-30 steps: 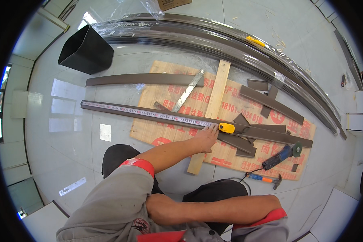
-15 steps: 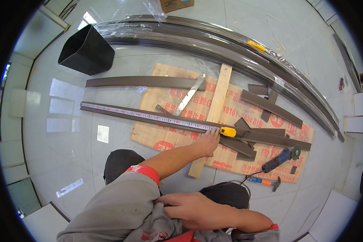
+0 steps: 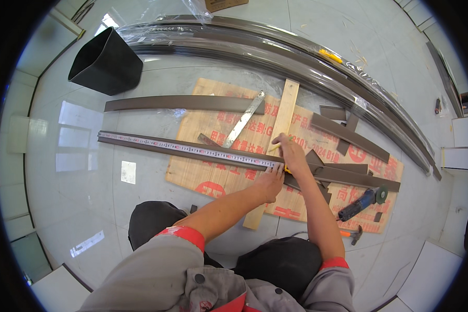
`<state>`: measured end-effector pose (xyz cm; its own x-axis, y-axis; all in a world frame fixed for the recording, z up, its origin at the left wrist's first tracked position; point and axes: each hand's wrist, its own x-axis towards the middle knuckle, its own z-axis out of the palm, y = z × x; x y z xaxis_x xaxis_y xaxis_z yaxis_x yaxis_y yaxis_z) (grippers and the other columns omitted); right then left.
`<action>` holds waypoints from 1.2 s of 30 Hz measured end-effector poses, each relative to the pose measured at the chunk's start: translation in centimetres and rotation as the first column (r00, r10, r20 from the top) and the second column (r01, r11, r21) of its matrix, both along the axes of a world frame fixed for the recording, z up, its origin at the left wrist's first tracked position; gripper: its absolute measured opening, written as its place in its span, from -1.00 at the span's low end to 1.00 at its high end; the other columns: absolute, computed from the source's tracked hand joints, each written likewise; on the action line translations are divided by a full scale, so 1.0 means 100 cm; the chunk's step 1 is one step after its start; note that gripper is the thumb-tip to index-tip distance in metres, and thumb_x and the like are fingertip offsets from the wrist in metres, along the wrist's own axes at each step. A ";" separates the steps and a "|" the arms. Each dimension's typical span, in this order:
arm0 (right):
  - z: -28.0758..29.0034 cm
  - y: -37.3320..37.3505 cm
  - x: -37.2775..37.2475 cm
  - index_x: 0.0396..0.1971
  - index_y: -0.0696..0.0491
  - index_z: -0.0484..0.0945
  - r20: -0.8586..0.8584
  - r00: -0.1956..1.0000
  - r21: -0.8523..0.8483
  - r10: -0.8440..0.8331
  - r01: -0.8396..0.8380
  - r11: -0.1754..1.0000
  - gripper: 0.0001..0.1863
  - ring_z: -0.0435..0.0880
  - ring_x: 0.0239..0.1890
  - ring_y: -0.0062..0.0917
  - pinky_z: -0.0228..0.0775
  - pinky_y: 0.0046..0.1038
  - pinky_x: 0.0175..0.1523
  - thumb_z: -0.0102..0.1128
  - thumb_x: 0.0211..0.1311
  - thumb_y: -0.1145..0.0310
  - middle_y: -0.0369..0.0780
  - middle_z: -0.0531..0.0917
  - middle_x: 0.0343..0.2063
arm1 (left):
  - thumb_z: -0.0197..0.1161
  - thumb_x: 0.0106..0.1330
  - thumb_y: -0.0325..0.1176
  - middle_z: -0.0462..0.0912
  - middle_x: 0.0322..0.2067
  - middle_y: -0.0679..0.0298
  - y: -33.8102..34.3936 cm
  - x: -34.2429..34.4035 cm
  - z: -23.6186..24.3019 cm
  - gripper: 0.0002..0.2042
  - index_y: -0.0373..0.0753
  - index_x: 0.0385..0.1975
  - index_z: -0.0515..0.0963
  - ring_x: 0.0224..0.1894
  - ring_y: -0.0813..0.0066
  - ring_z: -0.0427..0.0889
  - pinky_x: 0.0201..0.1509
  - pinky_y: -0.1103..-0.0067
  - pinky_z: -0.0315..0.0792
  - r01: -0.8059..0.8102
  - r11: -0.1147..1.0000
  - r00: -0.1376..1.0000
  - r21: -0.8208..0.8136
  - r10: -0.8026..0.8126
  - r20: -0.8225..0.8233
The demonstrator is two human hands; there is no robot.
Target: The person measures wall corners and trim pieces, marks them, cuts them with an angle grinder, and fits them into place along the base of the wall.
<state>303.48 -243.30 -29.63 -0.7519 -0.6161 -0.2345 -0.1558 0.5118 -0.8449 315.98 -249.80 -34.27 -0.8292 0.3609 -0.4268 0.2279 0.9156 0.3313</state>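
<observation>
A brown metal strip (image 3: 187, 156) lies across a printed plywood board (image 3: 192, 174), with a tape measure blade (image 3: 161, 143) stretched along it. My left hand (image 3: 268, 184) presses with its fingertips on the blade at the tape's right end. The yellow tape case (image 3: 287, 170) is mostly hidden behind my right arm. My right hand (image 3: 291, 151) is closed on a slim yellow pencil (image 3: 275, 146) just above the strip. A pale wooden batten (image 3: 286, 96) passes under the strip. A flat silver metal bar (image 3: 244, 119) lies beyond it.
An angle grinder (image 3: 356, 205) and hammer (image 3: 354, 234) lie at the right. Several brown offcuts (image 3: 348, 135) are scattered on the board. Long wrapped profiles (image 3: 296, 60) span the back, near a black bin (image 3: 105, 65). Another strip (image 3: 156, 102) lies behind the measured one.
My right hand has risen from my lap to above the strip and now holds a pencil, partly covering the tape case. My left hand stays at the tape.
</observation>
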 end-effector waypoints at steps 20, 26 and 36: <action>-0.055 0.001 0.005 -0.32 0.16 0.70 0.178 0.976 0.118 0.121 -0.143 0.983 -0.72 0.67 -0.40 -0.55 0.50 -0.46 -0.18 0.25 0.15 0.24 -0.19 0.71 -0.50 | 0.40 0.07 -0.08 0.30 0.33 -0.22 -0.003 -0.001 0.005 -0.14 -0.56 0.29 0.30 0.45 -0.15 0.15 0.54 0.11 -0.01 0.022 1.000 1.000 0.014 -0.022 0.018; -0.056 -0.001 0.005 -0.34 0.17 0.71 0.176 0.978 0.133 0.116 -0.140 0.981 -0.71 0.67 -0.40 -0.54 0.50 -0.47 -0.17 0.25 0.15 0.23 -0.18 0.72 -0.48 | 0.43 0.05 -0.04 0.30 0.32 -0.21 -0.003 0.001 0.001 -0.11 -0.56 0.29 0.29 0.44 -0.11 0.18 0.55 0.14 -0.01 0.011 1.000 1.000 0.016 -0.011 -0.003; -0.060 0.001 0.009 -0.30 0.21 0.68 0.196 0.980 0.051 0.015 -0.026 0.998 -0.73 0.68 -0.39 -0.55 0.52 -0.47 -0.17 0.22 0.22 0.28 -0.17 0.72 -0.44 | 0.44 0.05 -0.03 0.25 0.34 -0.23 -0.001 0.000 0.002 -0.09 -0.57 0.29 0.28 0.45 -0.10 0.16 0.55 0.17 0.02 0.023 1.000 1.000 0.004 -0.023 0.013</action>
<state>304.39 -243.22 -35.61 -0.6757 -0.6134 -0.4089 -0.0009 0.5554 -0.8316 315.95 -249.92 -34.03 -0.8151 0.3815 -0.4359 0.2449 0.9089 0.3375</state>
